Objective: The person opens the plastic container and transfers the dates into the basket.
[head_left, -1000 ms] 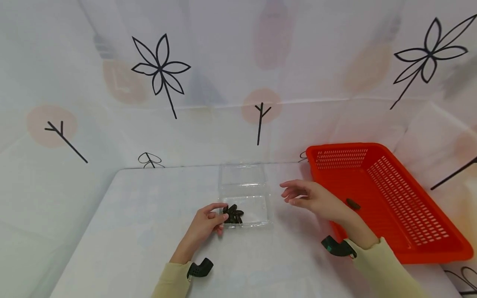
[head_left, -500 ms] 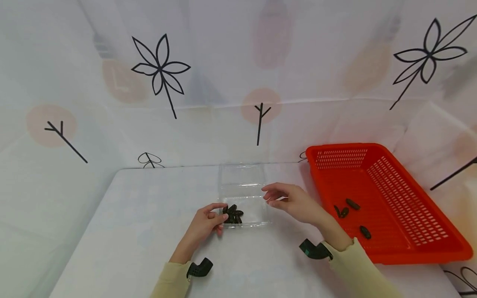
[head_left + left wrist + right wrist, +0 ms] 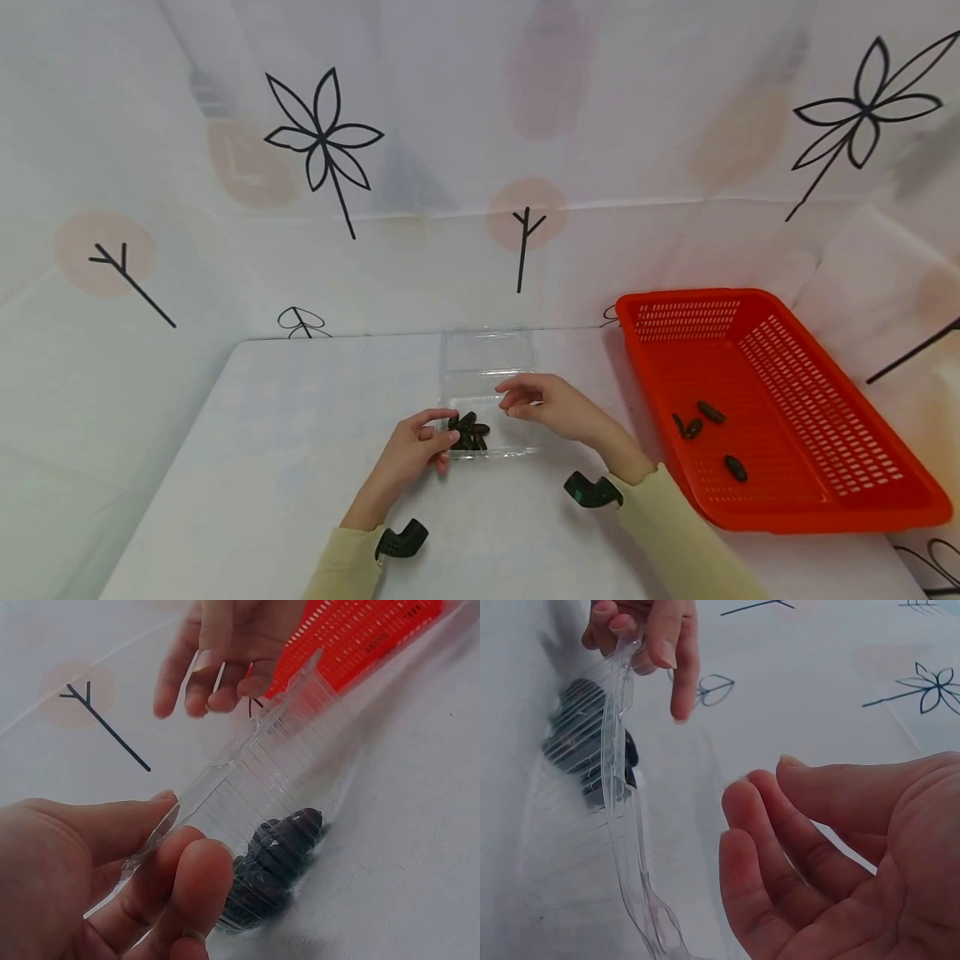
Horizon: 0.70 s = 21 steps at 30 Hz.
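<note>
1. On the table [image 3: 300,433], head view: clear box [image 3: 513,435] stood mouth up, lid [image 3: 487,350] laid back toward the far edge. Change over the last second: right hand [image 3: 555,407] had travelled left, from beside the red basket [image 3: 772,417] to the box's right half. Left hand [image 3: 411,454] had not shifted from the box's left side. Judged meaning for the work: the heap of dark pieces [image 3: 470,433] now lay close to the right hand, box steadied by the left. Opened box, lid included, had its long axis running away from the person. Dark pieces, oval, were heaped in the near-left part, fanned out: one lengthwise toward the right, another leaning away and rightward. Four loose dark pieces [image 3: 711,412] lay in the basket, mostly uncovered as the arm moved off; two of them slanted from far left to near right.

2. Left wrist view: left hand pinched the box's rim, fingers bent about it. Contact with the heap: could not tell. Dark pieces showed through the ribbed wall. Right hand hung past the rim, fingertips downward.

3. Right wrist view: right hand half open, loosely cupped, thumb [image 3: 847,793] near the fingers; nothing visible in its hold. Its fingertips stood apart from the box wall.
</note>
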Each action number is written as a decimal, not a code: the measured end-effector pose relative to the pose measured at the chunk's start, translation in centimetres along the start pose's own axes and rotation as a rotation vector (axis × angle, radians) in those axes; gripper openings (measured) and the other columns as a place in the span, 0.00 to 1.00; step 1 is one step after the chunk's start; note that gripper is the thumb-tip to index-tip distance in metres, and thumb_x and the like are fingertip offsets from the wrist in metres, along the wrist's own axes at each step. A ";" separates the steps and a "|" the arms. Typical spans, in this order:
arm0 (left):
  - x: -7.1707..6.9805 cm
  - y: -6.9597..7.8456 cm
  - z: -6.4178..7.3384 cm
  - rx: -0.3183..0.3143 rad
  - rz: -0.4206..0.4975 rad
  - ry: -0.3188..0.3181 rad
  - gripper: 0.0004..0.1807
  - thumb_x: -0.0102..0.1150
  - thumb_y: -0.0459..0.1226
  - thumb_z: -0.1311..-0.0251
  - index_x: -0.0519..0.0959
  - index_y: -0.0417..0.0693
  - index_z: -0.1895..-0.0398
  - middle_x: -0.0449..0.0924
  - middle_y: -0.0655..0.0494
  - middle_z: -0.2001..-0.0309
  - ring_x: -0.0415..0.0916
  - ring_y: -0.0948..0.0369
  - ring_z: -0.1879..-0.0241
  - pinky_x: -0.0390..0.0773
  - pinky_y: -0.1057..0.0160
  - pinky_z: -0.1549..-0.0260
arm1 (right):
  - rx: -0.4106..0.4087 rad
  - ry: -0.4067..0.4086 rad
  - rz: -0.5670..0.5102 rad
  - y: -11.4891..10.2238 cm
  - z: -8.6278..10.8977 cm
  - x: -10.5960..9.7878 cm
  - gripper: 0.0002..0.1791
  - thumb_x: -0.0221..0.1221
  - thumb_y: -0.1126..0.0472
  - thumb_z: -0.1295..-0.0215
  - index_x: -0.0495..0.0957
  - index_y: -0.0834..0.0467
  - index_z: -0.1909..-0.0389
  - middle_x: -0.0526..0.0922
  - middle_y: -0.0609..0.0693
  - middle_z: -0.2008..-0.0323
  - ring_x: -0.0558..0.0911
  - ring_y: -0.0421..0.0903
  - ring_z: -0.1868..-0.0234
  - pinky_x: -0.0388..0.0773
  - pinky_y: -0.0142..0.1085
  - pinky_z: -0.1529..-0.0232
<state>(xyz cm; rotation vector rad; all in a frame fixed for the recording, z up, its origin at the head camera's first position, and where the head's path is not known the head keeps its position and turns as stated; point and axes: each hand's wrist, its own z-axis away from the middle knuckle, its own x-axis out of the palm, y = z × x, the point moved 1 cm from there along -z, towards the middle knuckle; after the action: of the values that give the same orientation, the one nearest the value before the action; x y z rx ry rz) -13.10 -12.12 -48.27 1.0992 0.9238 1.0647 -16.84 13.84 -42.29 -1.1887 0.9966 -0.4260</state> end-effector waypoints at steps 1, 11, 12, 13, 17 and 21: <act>0.0 0.0 0.0 -0.001 -0.007 0.002 0.26 0.66 0.33 0.37 0.74 0.37 0.36 0.75 0.54 0.82 0.74 0.60 0.84 0.78 0.64 0.76 | -0.003 -0.011 0.000 0.2 -0.3 0.1 0.18 0.59 0.68 0.31 0.77 0.62 0.41 0.84 0.59 0.54 0.82 0.48 0.53 0.79 0.39 0.50; -0.1 0.7 0.2 -0.010 -0.032 -0.010 0.25 0.64 0.30 0.37 0.73 0.32 0.37 0.75 0.52 0.83 0.75 0.59 0.84 0.78 0.63 0.74 | 0.004 -0.094 -0.017 1.6 -4.0 0.9 0.19 0.60 0.66 0.31 0.76 0.66 0.41 0.84 0.62 0.53 0.83 0.45 0.54 0.78 0.40 0.51; -0.1 0.7 0.2 -0.010 -0.032 -0.011 0.25 0.64 0.30 0.37 0.73 0.32 0.37 0.75 0.52 0.83 0.75 0.59 0.84 0.78 0.63 0.74 | 0.006 -0.104 -0.017 1.6 -4.2 0.9 0.18 0.60 0.67 0.31 0.77 0.67 0.42 0.84 0.62 0.53 0.83 0.45 0.54 0.78 0.40 0.51; -0.1 0.8 0.2 -0.010 -0.029 -0.011 0.25 0.64 0.30 0.37 0.73 0.33 0.37 0.75 0.52 0.83 0.75 0.59 0.84 0.78 0.63 0.74 | 0.009 -0.115 -0.017 1.7 -4.5 0.9 0.18 0.60 0.67 0.31 0.77 0.67 0.42 0.84 0.62 0.53 0.83 0.45 0.53 0.78 0.40 0.51; 0.0 0.6 0.2 -0.014 -0.023 0.000 0.25 0.65 0.33 0.37 0.74 0.36 0.36 0.75 0.54 0.83 0.75 0.60 0.84 0.78 0.64 0.74 | 0.043 -0.164 -0.012 1.7 -5.5 1.0 0.17 0.60 0.66 0.32 0.79 0.67 0.45 0.84 0.60 0.53 0.82 0.44 0.54 0.78 0.39 0.52; -0.1 0.3 0.2 -0.017 -0.023 0.005 0.26 0.66 0.34 0.36 0.74 0.38 0.36 0.75 0.54 0.82 0.75 0.60 0.83 0.78 0.64 0.74 | 0.065 -0.198 0.029 1.8 -6.5 1.2 0.16 0.61 0.64 0.33 0.81 0.65 0.47 0.85 0.56 0.54 0.82 0.43 0.57 0.77 0.37 0.55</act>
<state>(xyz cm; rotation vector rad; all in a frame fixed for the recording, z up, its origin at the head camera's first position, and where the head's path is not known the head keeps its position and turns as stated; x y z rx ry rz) -13.03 -12.19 -47.93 1.0698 0.9279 1.0556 -21.91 9.90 -44.63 -1.1332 0.8223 -0.3090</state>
